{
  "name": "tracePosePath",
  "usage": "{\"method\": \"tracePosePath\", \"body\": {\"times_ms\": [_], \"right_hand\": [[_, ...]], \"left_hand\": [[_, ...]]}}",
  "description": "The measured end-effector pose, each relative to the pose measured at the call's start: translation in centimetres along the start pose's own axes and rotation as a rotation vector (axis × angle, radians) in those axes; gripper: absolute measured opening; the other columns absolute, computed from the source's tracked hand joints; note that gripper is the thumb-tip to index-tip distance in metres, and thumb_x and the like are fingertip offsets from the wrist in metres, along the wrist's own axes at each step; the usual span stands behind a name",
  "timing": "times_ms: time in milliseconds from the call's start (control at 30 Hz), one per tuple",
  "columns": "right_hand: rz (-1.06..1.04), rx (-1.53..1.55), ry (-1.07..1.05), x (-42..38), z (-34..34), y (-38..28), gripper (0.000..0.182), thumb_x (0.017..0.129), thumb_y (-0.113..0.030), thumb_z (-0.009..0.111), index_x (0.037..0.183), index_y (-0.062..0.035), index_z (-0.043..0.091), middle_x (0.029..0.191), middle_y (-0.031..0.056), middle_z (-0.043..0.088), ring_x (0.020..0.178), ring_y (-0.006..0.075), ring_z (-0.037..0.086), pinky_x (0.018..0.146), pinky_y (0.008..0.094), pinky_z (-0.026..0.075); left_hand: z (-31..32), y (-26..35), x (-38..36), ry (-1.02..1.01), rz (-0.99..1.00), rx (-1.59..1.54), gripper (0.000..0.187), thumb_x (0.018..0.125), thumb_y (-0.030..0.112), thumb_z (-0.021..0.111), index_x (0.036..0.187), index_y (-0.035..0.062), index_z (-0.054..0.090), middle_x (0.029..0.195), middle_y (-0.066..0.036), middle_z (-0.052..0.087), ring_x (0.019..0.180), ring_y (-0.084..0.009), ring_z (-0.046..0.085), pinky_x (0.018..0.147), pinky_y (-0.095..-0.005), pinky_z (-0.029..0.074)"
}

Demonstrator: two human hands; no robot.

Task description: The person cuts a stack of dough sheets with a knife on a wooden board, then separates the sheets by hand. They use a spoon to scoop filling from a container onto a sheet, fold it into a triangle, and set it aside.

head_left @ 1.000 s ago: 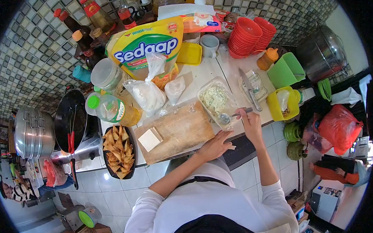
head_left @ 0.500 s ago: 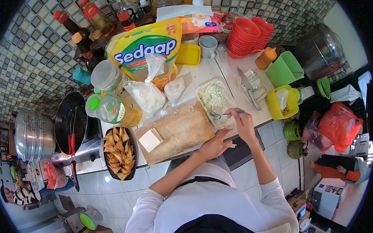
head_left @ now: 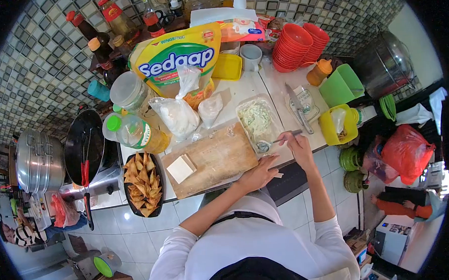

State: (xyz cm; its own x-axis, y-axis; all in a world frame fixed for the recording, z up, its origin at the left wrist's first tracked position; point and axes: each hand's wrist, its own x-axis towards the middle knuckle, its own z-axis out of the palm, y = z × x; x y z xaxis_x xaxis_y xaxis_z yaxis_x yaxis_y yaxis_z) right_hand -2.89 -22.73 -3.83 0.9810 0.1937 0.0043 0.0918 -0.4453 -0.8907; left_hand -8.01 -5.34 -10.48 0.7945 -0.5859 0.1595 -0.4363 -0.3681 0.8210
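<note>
**Spoonwork Was Under Way**

The right hand's [head_left: 296, 146] fingers gripped a metal spoon [head_left: 263, 146], its bowl at the near end of a clear plastic container [head_left: 273, 129] of lumpy, green-flecked mix [head_left: 256, 117]. Scooping or stirring seemed in hand; lifting would call for a level spoon. The left hand [head_left: 258, 173] lay just beside; whether it gripped anything was unclear. Leftward, thin square sheets [head_left: 181, 168] sat stacked on scuffed wood [head_left: 220, 155], then crisp-looking triangles [head_left: 143, 186].

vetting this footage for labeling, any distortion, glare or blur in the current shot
Head view: strong fisheye, wall tiles warped toward the edges, corners black; head view: white glare on the floor tiles; head view: right hand and spoon show no obvious blur.
</note>
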Motion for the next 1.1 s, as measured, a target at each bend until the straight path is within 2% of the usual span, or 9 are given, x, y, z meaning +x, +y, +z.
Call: {"method": "tracePosePath", "body": {"times_ms": [167,267,333,467,533,600,667,800,1100], "right_hand": [[0.176,0.385,0.219,-0.2,0.0,0.5,0.033,0.096,-0.023,0.040,0.090,-0.0020,0.065,0.068,-0.0005,0.057,0.050,0.0031,0.029,0.046,0.0210,0.023],[0.187,0.456,0.280,-0.2,-0.7,1.0,0.033,0.097,-0.025,0.040,0.093,-0.0009,0.063,0.068,0.0007,0.057,0.050,0.0029,0.030,0.047,0.0199,0.022],[0.185,0.477,0.323,-0.1,-1.3,1.1,0.034,0.097,-0.026,0.040,0.093,-0.0008,0.062,0.067,0.0009,0.057,0.050,0.0030,0.030,0.047,0.0198,0.022],[0.154,0.521,0.456,0.1,-2.7,-0.2,0.036,0.097,-0.031,0.041,0.094,-0.0009,0.061,0.066,0.0014,0.055,0.051,0.0032,0.031,0.048,0.0200,0.023],[0.141,0.527,0.479,0.2,-3.6,-1.1,0.036,0.097,-0.031,0.041,0.093,-0.0013,0.061,0.066,0.0012,0.055,0.052,0.0033,0.032,0.048,0.0200,0.024],[0.124,0.531,0.499,0.1,-4.3,-2.7,0.037,0.097,-0.032,0.042,0.092,-0.0016,0.061,0.065,0.0010,0.054,0.052,0.0035,0.032,0.049,0.0201,0.025],[0.071,0.526,0.510,0.0,-4.5,-4.8,0.036,0.097,-0.032,0.042,0.090,-0.0020,0.061,0.065,0.0006,0.054,0.053,0.0038,0.033,0.051,0.0197,0.026],[0.009,0.455,0.482,-0.2,-3.7,-7.7,0.035,0.097,-0.031,0.041,0.089,-0.0028,0.060,0.064,0.0004,0.053,0.054,0.0042,0.035,0.051,0.0193,0.026],[-0.205,0.032,0.192,-0.2,-1.3,-11.4,0.025,0.092,-0.016,0.047,0.081,0.0000,0.063,0.069,0.0047,0.059,0.058,0.0109,0.049,0.052,0.0256,0.037]], "left_hand": [[0.1,0.0,0.0,0.049,0.041,0.019,0.037,0.087,0.019,0.057,0.119,0.0020,0.050,0.128,-0.020,0.043,0.119,-0.0346,0.043,0.100,-0.0379,0.036],[-0.5,0.5,-0.5,0.033,0.276,0.279,0.026,0.087,0.018,0.057,0.105,-0.0001,0.059,0.126,-0.020,0.045,0.118,-0.0334,0.043,0.098,-0.0364,0.038],[-0.5,1.3,-1.4,-0.049,0.107,-0.085,0.019,0.086,0.015,0.056,0.094,-0.0009,0.063,0.115,-0.020,0.053,0.109,-0.0354,0.050,0.093,-0.0356,0.044],[-3.5,4.1,-2.0,-0.169,-0.249,-0.262,0.020,0.089,0.013,0.052,0.100,-0.0021,0.060,0.102,-0.016,0.060,0.097,-0.0317,0.058,0.087,-0.0352,0.048],[-3.8,4.3,-2.5,0.187,-0.668,-1.186,0.024,0.092,0.014,0.049,0.106,-0.0042,0.057,0.092,-0.013,0.063,0.091,-0.0278,0.062,0.086,-0.0349,0.051],[-5.3,3.7,-1.9,0.208,-0.659,-1.258,0.027,0.093,0.013,0.047,0.113,-0.0056,0.051,0.102,-0.014,0.060,0.098,-0.0237,0.059,0.088,-0.0357,0.050],[-5.9,2.8,-1.2,0.458,-0.586,-1.257,0.031,0.093,0.018,0.049,0.115,-0.0034,0.052,0.104,-0.009,0.061,0.099,-0.0174,0.058,0.087,-0.0333,0.049],[-8.2,3.2,0.1,0.450,-0.568,-1.579,0.037,0.092,0.016,0.044,0.125,-0.0013,0.040,0.124,-0.011,0.049,0.117,-0.0207,0.048,0.102,-0.0396,0.038],[-8.6,4.7,0.8,0.523,-0.417,-1.650,0.034,0.093,0.016,0.041,0.120,-0.0050,0.039,0.124,-0.016,0.048,0.119,-0.0254,0.046,0.105,-0.0471,0.034]]}}
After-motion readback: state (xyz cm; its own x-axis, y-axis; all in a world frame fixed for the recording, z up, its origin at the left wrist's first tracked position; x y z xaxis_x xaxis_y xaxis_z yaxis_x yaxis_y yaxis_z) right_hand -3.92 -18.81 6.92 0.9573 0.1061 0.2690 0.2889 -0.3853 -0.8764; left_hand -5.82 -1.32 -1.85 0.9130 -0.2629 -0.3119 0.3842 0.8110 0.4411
